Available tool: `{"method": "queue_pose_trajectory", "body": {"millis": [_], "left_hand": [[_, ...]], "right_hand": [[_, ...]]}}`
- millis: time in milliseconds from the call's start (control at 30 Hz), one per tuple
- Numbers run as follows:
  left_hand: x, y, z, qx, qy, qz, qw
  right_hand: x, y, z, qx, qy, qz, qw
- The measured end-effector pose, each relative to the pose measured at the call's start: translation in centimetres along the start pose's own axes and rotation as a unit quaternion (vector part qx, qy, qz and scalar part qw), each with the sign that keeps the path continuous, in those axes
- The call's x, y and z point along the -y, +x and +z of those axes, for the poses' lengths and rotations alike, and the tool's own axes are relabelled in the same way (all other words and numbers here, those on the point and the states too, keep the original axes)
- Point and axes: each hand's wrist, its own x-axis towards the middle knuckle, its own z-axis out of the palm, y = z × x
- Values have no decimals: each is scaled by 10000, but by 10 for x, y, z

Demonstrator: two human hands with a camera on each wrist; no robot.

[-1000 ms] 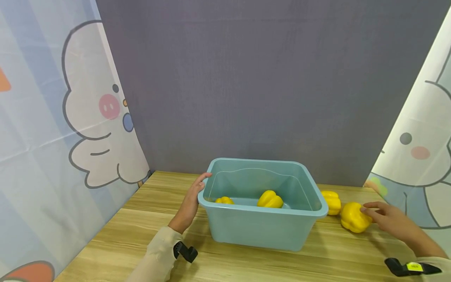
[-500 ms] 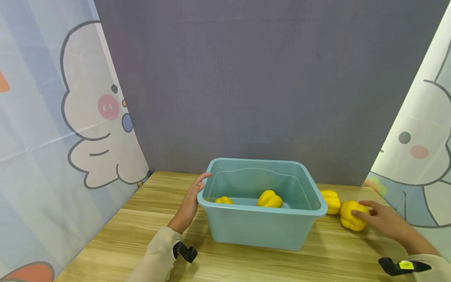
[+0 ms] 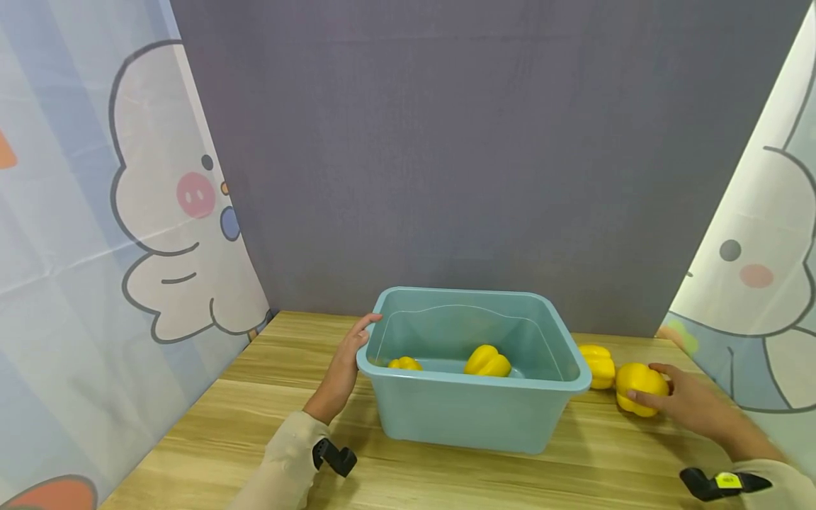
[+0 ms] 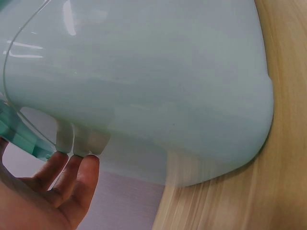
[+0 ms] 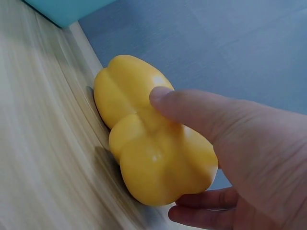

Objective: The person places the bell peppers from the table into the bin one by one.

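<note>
A light-blue plastic bin [image 3: 472, 414] stands on the wooden table. My left hand [image 3: 341, 368] holds its left rim; in the left wrist view several fingertips [image 4: 88, 165] touch the outer wall just below the rim. To the right of the bin, my right hand [image 3: 691, 404] grips a yellow bell pepper [image 3: 640, 382], its thumb across the near side and its fingers behind. In the right wrist view that bell pepper [image 5: 163, 167] is at the table surface. A second yellow bell pepper [image 3: 598, 367] lies between it and the bin, partly hidden by the bin.
Inside the bin lie two more yellow bell peppers, one in the middle [image 3: 487, 361] and one at the left [image 3: 404, 363], mostly hidden by the front wall. A grey panel [image 3: 446, 142] rises behind the table [image 3: 255, 397]. Patterned cloths [image 3: 64, 248] hang at both sides.
My right hand has moved left onto the nearer bell pepper outside the bin, and its thumb now lies lower on the pepper's near side. The left hand and bin look unchanged.
</note>
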Motion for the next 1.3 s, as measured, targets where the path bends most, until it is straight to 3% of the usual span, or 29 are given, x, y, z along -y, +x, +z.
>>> {"method": "queue_pose_trajectory", "body": {"millis": [800,1067,1300], "left_hand": [[1,-1,-1,9,40,-26,10000],[-2,-2,1,-129,81,-137,9998],[-8,-3,0,-55,12,-268,9996]], "right_hand": [[-2,-2,8,-215,286,-288,9989],[-4,-3,10,-208,209,-212,9993],[-3,0,9,-214,226,-129,9994]]}}
